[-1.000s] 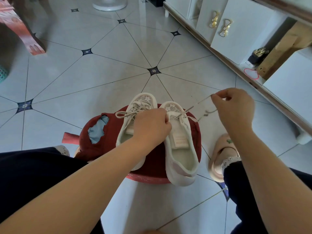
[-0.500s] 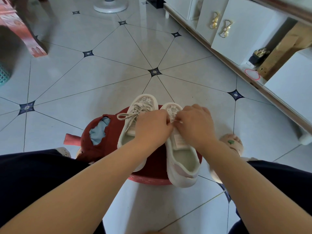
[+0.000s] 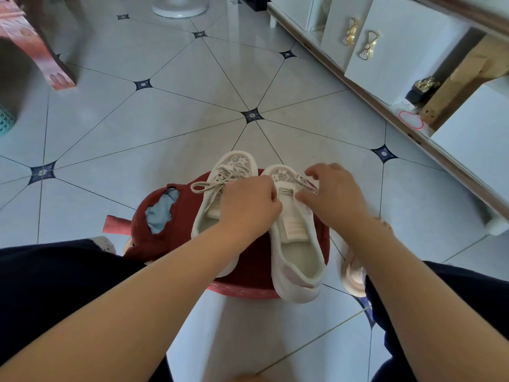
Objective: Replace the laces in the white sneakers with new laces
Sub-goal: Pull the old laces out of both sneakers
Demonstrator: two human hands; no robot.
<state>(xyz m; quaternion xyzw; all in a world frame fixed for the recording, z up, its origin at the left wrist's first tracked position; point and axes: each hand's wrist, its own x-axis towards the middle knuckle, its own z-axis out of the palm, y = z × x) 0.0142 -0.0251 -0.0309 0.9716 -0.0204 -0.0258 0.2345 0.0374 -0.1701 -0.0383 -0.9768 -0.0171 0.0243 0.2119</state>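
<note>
Two white sneakers stand side by side, toes pointing away, on a red stool with a torn cushion. The left sneaker is fully laced with a bow. The right sneaker has its tongue bare and a pale lace only near the toe. My left hand is closed, pinching at the right sneaker's left eyelet row. My right hand lies over that sneaker's right side, fingers on the lace by the toe.
Grey tiled floor all around. White cabinet doors with gold bow handles and a wooden baseboard run along the right. A fan base stands far ahead, a pink furniture leg at far left. My pink slipper sits beside the stool.
A second ago my right hand held the lace stretched out to the right. It came back to the right sneaker and now rests over its toe-side eyelets. The left hand stayed put.
</note>
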